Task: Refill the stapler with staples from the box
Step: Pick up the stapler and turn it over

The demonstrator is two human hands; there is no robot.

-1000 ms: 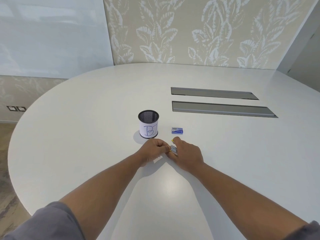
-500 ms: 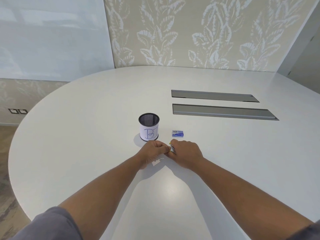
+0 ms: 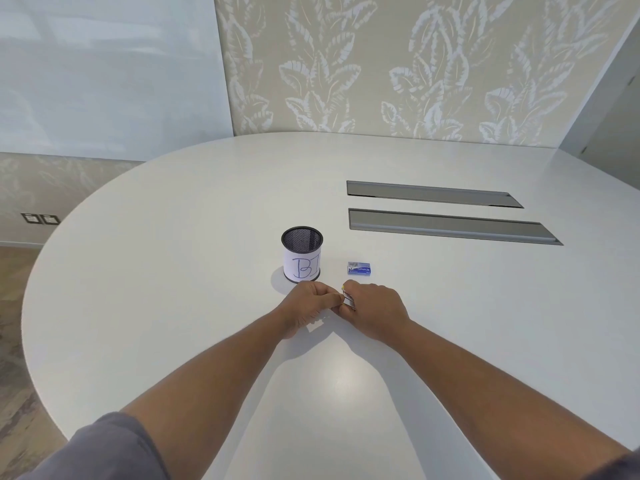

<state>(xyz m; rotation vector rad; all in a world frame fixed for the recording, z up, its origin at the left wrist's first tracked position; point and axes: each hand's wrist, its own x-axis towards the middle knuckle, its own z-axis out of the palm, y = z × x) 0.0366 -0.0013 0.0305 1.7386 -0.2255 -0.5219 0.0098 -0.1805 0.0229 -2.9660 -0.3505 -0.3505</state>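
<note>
The stapler is sitting almost hidden between my hands at the near middle of the table. I am curling my right hand around its body, and I am pinching my left hand at its left end, perhaps feeding staples in; the view is too small to tell. The box of staples is lying just beyond, looking closed, beside the mesh cup. I judge loading underway, closing left.

Single head-worn wide-angle view, looking forward and down across the white tabletop from its near edge toward the far curved edge and wall. Both forearms enter from the bottom corners; hands meet mid-frame, fairly distant.
</note>
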